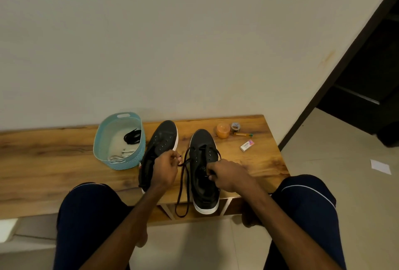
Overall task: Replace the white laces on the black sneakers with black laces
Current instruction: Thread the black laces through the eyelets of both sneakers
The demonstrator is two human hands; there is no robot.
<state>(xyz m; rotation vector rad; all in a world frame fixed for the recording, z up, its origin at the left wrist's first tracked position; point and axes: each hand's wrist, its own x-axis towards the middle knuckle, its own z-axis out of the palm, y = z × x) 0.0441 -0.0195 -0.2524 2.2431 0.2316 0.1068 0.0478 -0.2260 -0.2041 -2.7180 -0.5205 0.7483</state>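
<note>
The right sneaker (pixel 204 168) sits on the table (pixel 54 157) with the black lace (pixel 183 187) through its front eyelets. My left hand (pixel 165 167) pinches a lace end. My right hand (pixel 228 175) curls its fingers on the right sneaker's throat. The left sneaker (pixel 159 146) lies unlaced beside the basket (pixel 138 153) of white laces (pixel 121 156).
</note>
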